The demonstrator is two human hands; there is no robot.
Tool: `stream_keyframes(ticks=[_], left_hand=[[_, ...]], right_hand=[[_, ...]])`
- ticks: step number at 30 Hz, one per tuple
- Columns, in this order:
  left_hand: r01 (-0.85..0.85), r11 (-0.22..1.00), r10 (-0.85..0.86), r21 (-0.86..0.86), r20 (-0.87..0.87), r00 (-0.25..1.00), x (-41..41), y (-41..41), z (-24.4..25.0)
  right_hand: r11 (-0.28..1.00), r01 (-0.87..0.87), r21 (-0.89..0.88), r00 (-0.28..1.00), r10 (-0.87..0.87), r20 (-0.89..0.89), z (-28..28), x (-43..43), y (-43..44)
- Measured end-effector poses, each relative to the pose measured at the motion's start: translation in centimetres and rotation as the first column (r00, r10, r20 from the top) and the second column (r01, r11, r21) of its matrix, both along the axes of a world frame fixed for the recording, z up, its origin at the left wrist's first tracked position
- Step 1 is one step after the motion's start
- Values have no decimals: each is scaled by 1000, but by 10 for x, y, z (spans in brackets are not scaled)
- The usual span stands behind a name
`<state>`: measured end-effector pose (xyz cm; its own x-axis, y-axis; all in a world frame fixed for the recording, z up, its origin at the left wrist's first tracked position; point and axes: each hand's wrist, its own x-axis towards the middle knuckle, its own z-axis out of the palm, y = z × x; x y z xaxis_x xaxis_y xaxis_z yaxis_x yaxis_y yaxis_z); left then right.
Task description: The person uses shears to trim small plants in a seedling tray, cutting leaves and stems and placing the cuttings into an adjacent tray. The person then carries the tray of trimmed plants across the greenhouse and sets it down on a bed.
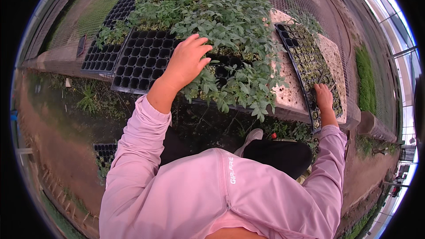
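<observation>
My left hand point(187, 60) is raised over the seedling trays, its fingers apart and nothing in them. Just beyond its fingertips grow dense leafy green seedlings point(229, 23). Beneath the wrist lies a black plastic cell tray point(142, 53) with many bare cells. On the right, my right hand point(323, 97) reaches down to a narrower black cell tray point(292, 56), its fingertips bent against the cells. Small pale green growth point(308, 53) fills most of that tray's cells. A thin stem or stick shows by these fingers; whether they grip it is unclear.
The trays rest on a mesh-topped bench point(96, 16), the right one on a pale perforated foam board point(289, 89). Another black cell tray point(99, 58) stands at the left. Below the bench edge are weeds point(88, 99) and a small red fruit-like object point(274, 135).
</observation>
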<state>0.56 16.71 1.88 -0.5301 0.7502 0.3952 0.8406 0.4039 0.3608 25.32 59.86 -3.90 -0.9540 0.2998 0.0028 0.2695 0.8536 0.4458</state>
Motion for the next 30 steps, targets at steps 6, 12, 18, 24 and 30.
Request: stream_keyframes(ticks=[6, 12, 18, 24, 30], left_hand=[[166, 986, -164, 33, -57, 985, 12, 18, 1], [19, 969, -23, -245, -12, 1000, 11, 13, -7], [-18, 986, 23, -164, 30, 999, 6, 8, 1], [-69, 931, 69, -359, -12, 998, 19, 2, 9], [-102, 935, 103, -339, -16, 995, 17, -3, 10]], right_hand=[[984, 38, -174, 715, -148, -683, 44, -1, -12], [600, -420, -681, 313, -608, -730, 80, -16, -29], [292, -759, -582, 100, -831, -547, 99, -28, -81], [-140, -772, -620, 487, -757, -436, 94, -39, -130], [-23, -598, -801, 635, -623, -456, 104, -20, -138]])
